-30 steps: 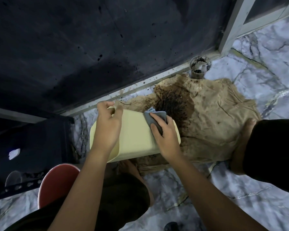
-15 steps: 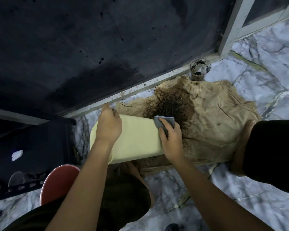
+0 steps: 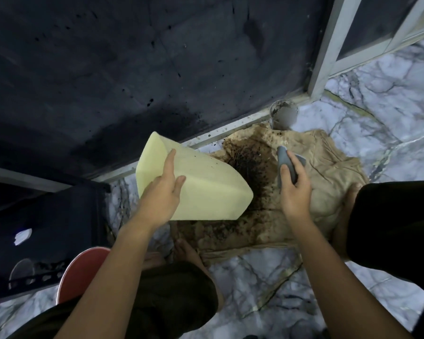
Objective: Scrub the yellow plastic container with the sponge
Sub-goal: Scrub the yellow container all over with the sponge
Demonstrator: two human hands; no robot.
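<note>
The pale yellow plastic container (image 3: 206, 187) lies tipped on its side above the stained brown paper (image 3: 328, 182), its base pointing up-left and a few dark specks on its upper wall. My left hand (image 3: 163, 194) holds it from the near side, fingers spread straight across the wall. My right hand (image 3: 295, 189) grips a folded grey sponge (image 3: 288, 161) to the right of the container, a short gap away and not touching it.
Dark soil is piled on the brown paper (image 3: 252, 165) beside the container's mouth. A dirty cup (image 3: 283, 116) stands by the metal door frame (image 3: 326, 52). A red round object (image 3: 80, 272) and a black crate (image 3: 47, 231) sit at left. My knees flank the marble floor (image 3: 389, 113).
The right hand has lifted the sponge off the container and moved right. The container has turned and tilted up, its base now facing up-left, with the left hand shifted onto its side wall.
</note>
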